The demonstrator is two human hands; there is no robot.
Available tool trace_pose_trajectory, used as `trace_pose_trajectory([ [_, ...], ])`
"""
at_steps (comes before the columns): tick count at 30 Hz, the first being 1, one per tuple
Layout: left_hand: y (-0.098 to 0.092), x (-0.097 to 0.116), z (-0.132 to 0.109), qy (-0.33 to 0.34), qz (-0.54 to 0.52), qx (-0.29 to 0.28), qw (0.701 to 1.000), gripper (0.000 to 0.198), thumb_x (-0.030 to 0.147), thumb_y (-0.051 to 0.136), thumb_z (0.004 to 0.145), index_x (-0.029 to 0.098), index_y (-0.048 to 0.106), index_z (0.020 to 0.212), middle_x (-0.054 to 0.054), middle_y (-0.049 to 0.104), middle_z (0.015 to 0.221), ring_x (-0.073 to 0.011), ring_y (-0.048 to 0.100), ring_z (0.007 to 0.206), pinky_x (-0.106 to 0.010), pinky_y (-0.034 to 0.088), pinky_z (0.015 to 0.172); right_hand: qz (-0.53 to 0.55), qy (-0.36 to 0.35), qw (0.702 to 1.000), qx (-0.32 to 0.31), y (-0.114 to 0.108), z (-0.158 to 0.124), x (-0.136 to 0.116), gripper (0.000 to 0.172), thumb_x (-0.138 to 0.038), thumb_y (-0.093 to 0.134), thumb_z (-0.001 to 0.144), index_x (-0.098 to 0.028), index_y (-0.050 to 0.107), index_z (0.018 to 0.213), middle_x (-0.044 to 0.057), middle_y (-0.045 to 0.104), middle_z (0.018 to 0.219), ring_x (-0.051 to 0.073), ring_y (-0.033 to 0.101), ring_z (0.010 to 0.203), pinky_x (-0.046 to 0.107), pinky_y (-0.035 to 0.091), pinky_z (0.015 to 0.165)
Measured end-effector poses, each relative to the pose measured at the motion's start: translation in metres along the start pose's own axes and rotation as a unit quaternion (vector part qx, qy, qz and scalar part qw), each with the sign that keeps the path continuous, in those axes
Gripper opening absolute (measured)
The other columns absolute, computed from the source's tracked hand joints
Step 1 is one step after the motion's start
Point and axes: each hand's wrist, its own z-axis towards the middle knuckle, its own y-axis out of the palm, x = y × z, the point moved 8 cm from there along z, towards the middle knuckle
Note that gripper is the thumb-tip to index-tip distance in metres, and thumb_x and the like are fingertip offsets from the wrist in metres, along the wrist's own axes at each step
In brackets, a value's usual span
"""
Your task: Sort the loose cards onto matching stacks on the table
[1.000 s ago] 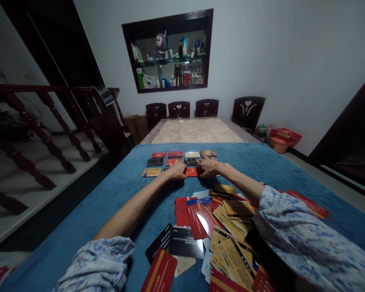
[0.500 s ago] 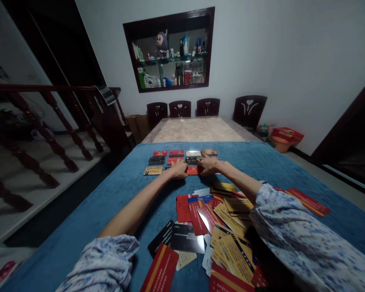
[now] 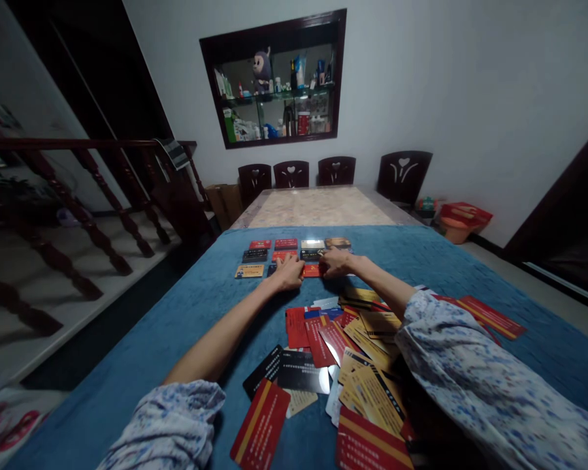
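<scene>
Both my arms reach far across a blue cloth. My left hand and my right hand rest side by side on a red card, fingers bent and pressed down on it. The card lies in the nearest row of a grid of laid-out cards: red, black, tan and yellow ones. A loose heap of cards in red, gold and black lies closer to me, under my right forearm.
Past the cloth the table's marble top shows, with several dark chairs behind it. A wall niche with shelves holds bottles and a plush toy. A wooden stair railing runs along the left. Red boxes sit on the floor at right.
Both hands have stayed on the red card, sliding it slightly away from me toward the rows. The view has shifted a little.
</scene>
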Motion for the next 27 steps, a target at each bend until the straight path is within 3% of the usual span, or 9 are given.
trace_pose_trajectory([
  [4, -0.002, 0.006, -0.006, 0.032, -0.003, 0.023, 0.999, 0.027, 0.013, 0.052, 0.082, 0.018, 0.061, 0.107, -0.014, 0.053, 0.126, -0.034, 0.041, 0.122, -0.053, 0.039, 0.095, 0.001, -0.007, 1.0, 0.011, 0.002, -0.002, 0.003, 0.035, -0.035, 0.062, 0.078, -0.017, 0.073, 0.107, 0.017, 0.063, 0.124, 0.035, 0.053, 0.117, 0.038, 0.049, 0.083],
  [11, -0.006, 0.011, -0.017, 0.055, -0.023, 0.058, 0.997, 0.031, 0.016, 0.051, 0.087, 0.019, 0.062, 0.117, -0.013, 0.053, 0.13, -0.0313, 0.039, 0.123, -0.05, 0.034, 0.097, 0.009, -0.02, 0.997, 0.075, -0.004, -0.018, 0.009, 0.036, -0.039, 0.059, 0.086, -0.018, 0.071, 0.113, 0.017, 0.063, 0.122, 0.035, 0.046, 0.124, 0.039, 0.045, 0.091],
  [17, -0.006, 0.021, -0.027, 0.074, -0.05, 0.08, 0.993, 0.031, 0.019, 0.055, 0.088, 0.022, 0.064, 0.118, -0.011, 0.055, 0.13, -0.0296, 0.039, 0.122, -0.049, 0.033, 0.098, 0.033, -0.012, 0.994, 0.103, -0.001, -0.045, 0.016, 0.037, -0.026, 0.06, 0.085, -0.02, 0.07, 0.12, 0.013, 0.066, 0.121, 0.032, 0.051, 0.114, 0.036, 0.043, 0.087],
  [27, -0.012, 0.077, -0.033, 0.171, -0.082, 0.062, 0.98, 0.038, 0.016, 0.05, 0.09, 0.024, 0.063, 0.125, -0.007, 0.059, 0.136, -0.0287, 0.038, 0.126, -0.048, 0.031, 0.101, 0.072, -0.003, 0.99, 0.121, 0.01, -0.09, 0.037, 0.024, -0.018, 0.064, 0.08, -0.022, 0.075, 0.101, 0.008, 0.072, 0.105, 0.025, 0.057, 0.1, 0.031, 0.041, 0.081],
])
